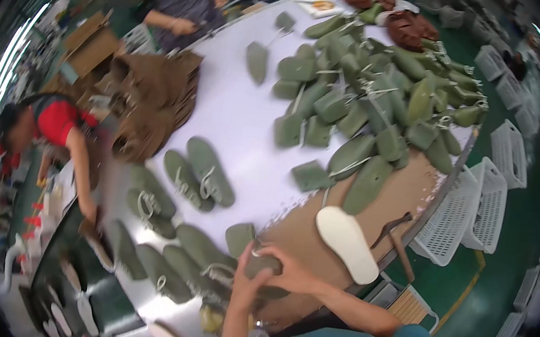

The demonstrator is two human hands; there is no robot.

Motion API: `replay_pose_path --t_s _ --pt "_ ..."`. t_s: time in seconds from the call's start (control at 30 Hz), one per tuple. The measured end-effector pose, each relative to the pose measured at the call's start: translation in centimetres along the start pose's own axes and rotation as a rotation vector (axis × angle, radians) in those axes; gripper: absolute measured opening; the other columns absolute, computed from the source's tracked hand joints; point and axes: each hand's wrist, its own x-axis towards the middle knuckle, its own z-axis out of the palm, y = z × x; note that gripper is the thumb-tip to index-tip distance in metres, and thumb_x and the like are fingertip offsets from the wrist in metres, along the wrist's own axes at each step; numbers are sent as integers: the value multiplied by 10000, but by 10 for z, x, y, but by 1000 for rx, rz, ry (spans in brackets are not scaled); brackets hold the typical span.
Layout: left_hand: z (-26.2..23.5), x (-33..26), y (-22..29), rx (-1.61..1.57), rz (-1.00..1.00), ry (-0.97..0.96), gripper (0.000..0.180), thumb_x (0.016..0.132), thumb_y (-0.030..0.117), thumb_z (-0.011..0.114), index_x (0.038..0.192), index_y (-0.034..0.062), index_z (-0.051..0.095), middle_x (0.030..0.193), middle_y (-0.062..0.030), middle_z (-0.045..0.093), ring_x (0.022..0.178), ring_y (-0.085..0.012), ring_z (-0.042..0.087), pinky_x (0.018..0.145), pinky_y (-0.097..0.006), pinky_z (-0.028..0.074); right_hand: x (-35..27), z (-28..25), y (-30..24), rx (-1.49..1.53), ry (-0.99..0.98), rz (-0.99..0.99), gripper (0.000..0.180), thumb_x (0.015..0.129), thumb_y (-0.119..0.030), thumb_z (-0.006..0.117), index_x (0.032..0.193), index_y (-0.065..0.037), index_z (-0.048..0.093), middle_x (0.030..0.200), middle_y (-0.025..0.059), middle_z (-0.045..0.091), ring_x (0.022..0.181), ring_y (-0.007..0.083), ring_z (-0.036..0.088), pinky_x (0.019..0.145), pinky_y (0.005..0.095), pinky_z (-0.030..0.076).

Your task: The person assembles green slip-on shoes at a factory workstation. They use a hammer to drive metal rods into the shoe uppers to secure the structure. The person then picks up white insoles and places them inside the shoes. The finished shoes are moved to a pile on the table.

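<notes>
Both hands closed on one green shoe upper (263,265) at near desk (242,119) edge. Left hand (245,279) grips from below-left, right hand (290,272) from above-right. Upper's long axis roughly left-right; toe direction unclear, hidden by fingers. White insole (347,242) just right of right hand, on brown board (316,234). Laced green uppers (190,256) crowd left. Bare white desk beyond hands; desk rim close right.

Both hands, left hand (245,279) and right hand (290,272), meet on one shoe upper (261,265) at table (243,109) near edge; insole (347,242) just right, paired uppers (199,172) left, upper pile (385,95) far behind-right, baskets (472,205) off table right.
</notes>
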Motion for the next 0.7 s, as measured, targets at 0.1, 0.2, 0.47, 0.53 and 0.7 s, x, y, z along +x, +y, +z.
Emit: replay_pose_path --t_s 0.1,0.2,0.47,0.53,0.7 --pt "-13 -20 -32 176 32 -101 893 818 245 867 1561 29 421 1499 -151 514 1373 -250 495 1139 -371 410 -46 12 30 -79 -87 102 662 869 -197 773 1473 -87 527 1458 162 558 1340 306 547 1130 407 429" --pt "-7 -42 -58 208 -20 -83 863 800 227 879 1532 33 464 1492 -146 527 1386 -247 487 1153 -382 400 -81 -14 64 -33 -133 342 550 908 -206 709 1423 -54 588 1389 171 636 1270 298 610 1089 394 466" --pt "12 -84 -66 568 395 -170 710 770 297 895 1393 114 606 1368 -198 535 1280 -370 554 1080 -414 461 -79 -38 43 -610 427 355 507 1013 -350 588 1280 77 647 1160 252 725 1118 378 694 992 433 522" --pt "17 -93 -68 619 430 -217 717 752 338 903 1385 161 617 1380 -197 523 1248 -386 571 1041 -435 498 -45 -19 23 -514 292 412 579 1006 -439 583 1271 71 655 1138 255 731 1087 384 705 971 445 526" --pt "25 -104 -80 707 477 -235 698 756 365 898 1371 177 626 1395 -177 522 1192 -379 613 988 -434 531 25 5 80 -758 -187 546 622 992 -547 561 1183 23 718 1087 237 749 1035 378 718 933 447 533"
